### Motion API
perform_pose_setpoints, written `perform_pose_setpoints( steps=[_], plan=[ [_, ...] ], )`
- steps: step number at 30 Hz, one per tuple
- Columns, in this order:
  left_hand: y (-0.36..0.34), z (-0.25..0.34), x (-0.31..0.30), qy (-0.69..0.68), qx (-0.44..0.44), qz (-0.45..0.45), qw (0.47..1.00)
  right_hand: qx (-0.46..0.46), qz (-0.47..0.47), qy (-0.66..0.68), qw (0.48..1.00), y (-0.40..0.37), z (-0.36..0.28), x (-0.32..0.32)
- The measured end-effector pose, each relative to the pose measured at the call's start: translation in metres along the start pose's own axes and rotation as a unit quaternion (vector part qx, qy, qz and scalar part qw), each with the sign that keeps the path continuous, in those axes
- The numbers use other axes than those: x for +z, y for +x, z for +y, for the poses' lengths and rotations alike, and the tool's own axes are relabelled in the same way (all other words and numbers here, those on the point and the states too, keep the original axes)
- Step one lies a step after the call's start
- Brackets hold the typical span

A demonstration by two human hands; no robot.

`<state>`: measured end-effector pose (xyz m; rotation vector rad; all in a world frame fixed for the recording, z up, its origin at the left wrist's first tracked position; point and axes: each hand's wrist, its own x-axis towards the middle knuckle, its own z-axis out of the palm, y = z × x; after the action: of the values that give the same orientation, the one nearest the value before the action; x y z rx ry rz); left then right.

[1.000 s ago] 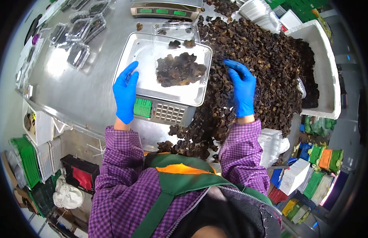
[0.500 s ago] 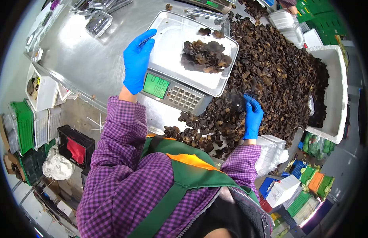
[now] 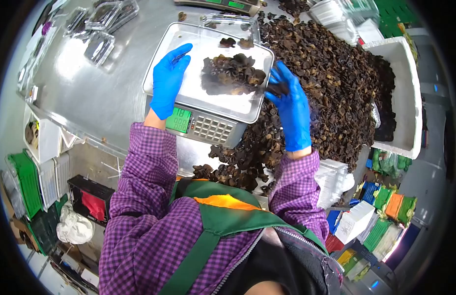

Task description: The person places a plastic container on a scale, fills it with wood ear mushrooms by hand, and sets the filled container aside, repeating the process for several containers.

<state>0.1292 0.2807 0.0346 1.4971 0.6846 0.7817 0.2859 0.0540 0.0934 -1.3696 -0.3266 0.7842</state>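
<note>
A heap of dark wood ear mushrooms (image 3: pixel 233 74) lies on the metal pan (image 3: pixel 181 37) of a digital scale (image 3: pixel 211 129) with a green lit display. Over the pan's left side is my left hand (image 3: pixel 169 78), in a blue glove, thumb and fingers apart with nothing visible between them. My right hand (image 3: pixel 293 110), also blue-gloved, is at the pan's right edge. Its fingers are closed on a dark piece of wood ear mushroom (image 3: pixel 278 89), slightly blurred. Two small pieces lie apart near the pan's back edge.
A large mound of wood ear mushrooms (image 3: pixel 331 93) covers the table's right side, reaching a white foam box (image 3: pixel 410 98). Clear plastic boxes (image 3: pixel 100 48) lie at the back left. Stacked clear trays (image 3: pixel 331 184) stand at the right front. Another scale (image 3: pixel 218 5) is at the back.
My right hand has moved up and left from the mound to the pan's edge, with a mushroom piece in its fingers. My left hand stays by the pan. The view has shifted slightly.
</note>
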Motion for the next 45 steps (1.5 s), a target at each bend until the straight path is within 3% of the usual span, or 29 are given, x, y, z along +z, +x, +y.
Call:
perform_pose_setpoints(
  steps=[3,7,9,10,12,13,15,16,19,21,23,24,25,27,28,29,31,33,35,39,43,45],
  plan=[
    [0.004,-0.001,0.006,-0.007,-0.005,-0.017,1.0,-0.02,-0.064,-0.013,0.998,0.027,0.005,0.019],
    [0.013,-0.009,0.013,-0.036,-0.031,-0.013,0.999,-0.027,-0.079,-0.013,0.996,0.044,0.005,0.025],
    [0.018,-0.007,0.018,-0.063,-0.136,0.006,0.989,-0.038,-0.069,-0.024,0.997,0.044,0.003,0.022],
    [0.022,-0.011,0.018,-0.064,-0.135,0.006,0.989,-0.035,-0.041,-0.023,0.998,0.044,0.004,0.019],
    [0.035,-0.028,0.02,-0.209,-0.181,-0.073,0.958,-0.043,-0.013,-0.038,0.998,0.048,0.012,0.003],
    [0.044,-0.038,0.022,-0.21,-0.18,-0.074,0.958,-0.05,0.014,-0.052,0.997,0.049,0.016,-0.004],
    [0.058,-0.04,0.031,-0.256,-0.088,-0.095,0.958,-0.05,0.049,-0.048,0.996,0.049,0.02,-0.012],
    [0.059,-0.04,0.03,-0.319,-0.132,-0.077,0.935,-0.053,0.051,-0.076,0.994,0.046,0.021,-0.015],
    [0.058,0.008,0.034,-0.329,-0.131,-0.047,0.934,-0.063,0.06,-0.129,0.988,0.036,0.032,-0.028],
    [0.047,0.027,0.024,-0.251,-0.095,-0.081,0.96,-0.034,0.078,-0.128,0.988,0.026,0.044,-0.036],
    [0.032,0.041,0.017,-0.018,-0.098,-0.158,0.982,-0.002,0.101,-0.128,0.987,0.018,0.047,-0.037],
    [0.024,0.029,0.014,0.052,-0.004,-0.164,0.985,0.073,0.076,-0.171,0.98,0.013,0.041,-0.036],
    [0.014,0.023,0.008,0.054,-0.004,-0.166,0.985,0.146,0.05,-0.213,0.965,0.009,0.036,-0.034],
    [-0.01,0.018,-0.002,0.243,-0.014,-0.16,0.957,0.154,0.048,-0.192,0.968,0.005,0.037,-0.022],
    [-0.017,0.011,-0.007,0.196,-0.076,-0.178,0.961,0.154,0.03,-0.173,0.972,0.006,0.039,-0.018],
    [-0.023,0.009,-0.008,0.197,-0.074,-0.179,0.961,0.155,0.012,-0.154,0.976,0.008,0.04,-0.015],
    [-0.033,0.006,-0.012,0.011,-0.174,-0.221,0.96,0.097,0.017,-0.146,0.984,0.015,0.057,-0.015],
    [-0.034,0.003,-0.01,0.025,-0.142,-0.226,0.963,0.143,0.048,-0.138,0.979,0.018,0.055,-0.011],
    [-0.036,0.005,-0.002,0.043,-0.179,-0.18,0.966,0.135,0.057,-0.138,0.98,0.023,0.065,-0.014],
    [-0.035,0.002,-0.004,0.016,-0.207,-0.172,0.963,0.128,0.037,-0.159,0.978,0.015,0.058,-0.017],
    [-0.039,-0.001,-0.022,-0.002,-0.155,-0.145,0.977,-0.028,0.08,-0.336,0.938,-0.043,0.044,-0.047],
    [-0.035,-0.002,-0.038,0.04,-0.122,-0.132,0.983,-0.046,0.139,-0.343,0.928,-0.084,0.022,-0.07]
  ],
)
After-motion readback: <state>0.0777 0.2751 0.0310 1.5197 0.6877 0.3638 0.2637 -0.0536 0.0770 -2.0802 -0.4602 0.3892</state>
